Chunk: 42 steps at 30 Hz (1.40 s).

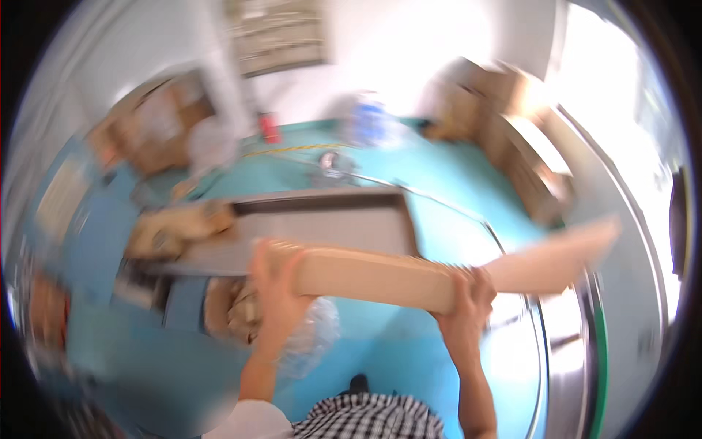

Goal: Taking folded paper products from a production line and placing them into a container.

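A long, flat cardboard piece (376, 276) is held crosswise in front of me, above the floor. It looks like a folded carton or a stack of thin sheets, and a flap (559, 256) of lighter brown juts out to the right. My left hand (280, 282) grips its left end, the fingers wrapped round the edge. Farther right, my right hand (468, 300) is closed round the lower edge close to the flap. Motion blur hides the finer detail of both hands and the cardboard.
Beyond the cardboard lies a large shallow grey tray (322, 201) with brown paper (175, 230) at its left. Below left are an open carton (218, 307) and a clear plastic bag (311, 340). Cartons (475, 102) stand back right, and a metal rail (453, 208) curves along the right.
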Available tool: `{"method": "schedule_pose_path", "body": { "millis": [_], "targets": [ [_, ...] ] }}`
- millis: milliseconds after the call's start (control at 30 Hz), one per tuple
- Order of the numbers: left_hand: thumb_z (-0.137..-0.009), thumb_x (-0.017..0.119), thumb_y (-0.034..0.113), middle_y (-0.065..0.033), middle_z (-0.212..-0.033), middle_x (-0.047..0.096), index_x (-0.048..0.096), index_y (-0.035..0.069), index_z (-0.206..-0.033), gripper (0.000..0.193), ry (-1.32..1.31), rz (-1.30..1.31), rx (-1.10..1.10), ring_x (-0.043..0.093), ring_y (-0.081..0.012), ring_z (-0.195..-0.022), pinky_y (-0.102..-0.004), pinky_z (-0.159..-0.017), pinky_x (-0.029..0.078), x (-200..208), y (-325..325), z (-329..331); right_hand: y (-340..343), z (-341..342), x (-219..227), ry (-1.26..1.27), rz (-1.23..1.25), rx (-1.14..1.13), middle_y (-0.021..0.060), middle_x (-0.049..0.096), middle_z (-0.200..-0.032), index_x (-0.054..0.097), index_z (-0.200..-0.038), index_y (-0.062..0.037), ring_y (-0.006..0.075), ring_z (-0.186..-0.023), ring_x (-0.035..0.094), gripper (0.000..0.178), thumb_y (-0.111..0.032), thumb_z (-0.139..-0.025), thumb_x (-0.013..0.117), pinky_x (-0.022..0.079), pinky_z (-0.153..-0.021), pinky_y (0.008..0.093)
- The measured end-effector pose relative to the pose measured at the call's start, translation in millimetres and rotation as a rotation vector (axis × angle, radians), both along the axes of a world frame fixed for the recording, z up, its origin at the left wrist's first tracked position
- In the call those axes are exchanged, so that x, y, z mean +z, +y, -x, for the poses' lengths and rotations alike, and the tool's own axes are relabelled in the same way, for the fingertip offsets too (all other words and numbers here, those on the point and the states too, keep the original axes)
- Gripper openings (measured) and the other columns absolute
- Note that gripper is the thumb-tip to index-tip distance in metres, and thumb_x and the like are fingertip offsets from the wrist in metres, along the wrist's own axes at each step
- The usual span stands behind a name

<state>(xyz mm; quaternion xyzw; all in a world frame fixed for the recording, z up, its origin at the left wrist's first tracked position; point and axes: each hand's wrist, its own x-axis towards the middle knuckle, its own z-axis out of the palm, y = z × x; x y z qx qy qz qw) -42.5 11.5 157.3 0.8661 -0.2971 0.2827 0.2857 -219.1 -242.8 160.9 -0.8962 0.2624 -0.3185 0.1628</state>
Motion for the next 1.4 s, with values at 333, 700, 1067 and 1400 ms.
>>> {"method": "schedule_pose_path", "body": {
  "millis": [333,700,1067,1400],
  "targets": [
    [-0.051,0.095,0.013,-0.0190,-0.153,0.027,0.059,0.016,-0.128,0.086,-0.002,-0.029,-0.629,0.030,-0.0410,-0.139,-0.0516,-0.111,0.033,-5,-196,195,-50,302,-31,0.046,-0.031,-0.692,0.0128,0.040,-0.144,0.062,-0.122,-0.0246,0.0451,-0.128,0.036,0.074,-0.015,-0.054,0.090,0.039,-0.094,0.0592],
    [-0.051,0.095,0.030,-0.0203,-0.150,0.031,0.064,0.027,-0.121,0.077,0.165,-0.044,-1.182,0.031,-0.0427,-0.133,-0.0558,-0.101,0.033,-89,-408,449,-57,556,-76,0.179,-0.072,-1.329,0.0115,0.038,-0.145,0.061,-0.127,-0.0199,0.0421,-0.132,0.033,0.075,-0.025,-0.060,0.093,0.036,-0.102,0.0584],
    [-0.051,0.094,0.042,-0.0217,-0.141,0.045,0.061,0.027,-0.131,0.088,0.279,-0.542,-1.556,0.048,-0.0441,-0.127,-0.0522,-0.098,0.048,-169,-559,537,-116,696,-140,0.314,-0.556,-1.391,0.0208,0.038,-0.150,0.055,-0.138,-0.0201,0.0484,-0.129,0.044,0.089,-0.039,-0.060,0.092,0.041,-0.103,0.0561],
    [-0.076,0.085,0.035,-0.0175,-0.113,0.064,0.055,0.002,-0.124,0.066,0.679,-0.224,-1.435,0.064,-0.0353,-0.103,-0.0441,-0.085,0.052,-221,-610,548,-102,840,-244,-0.542,-0.979,-1.520,0.0027,0.064,-0.087,0.069,-0.090,-0.0003,0.0110,-0.081,0.056,0.051,-0.050,-0.097,0.062,0.047,-0.072,0.0298]
  ]
}}
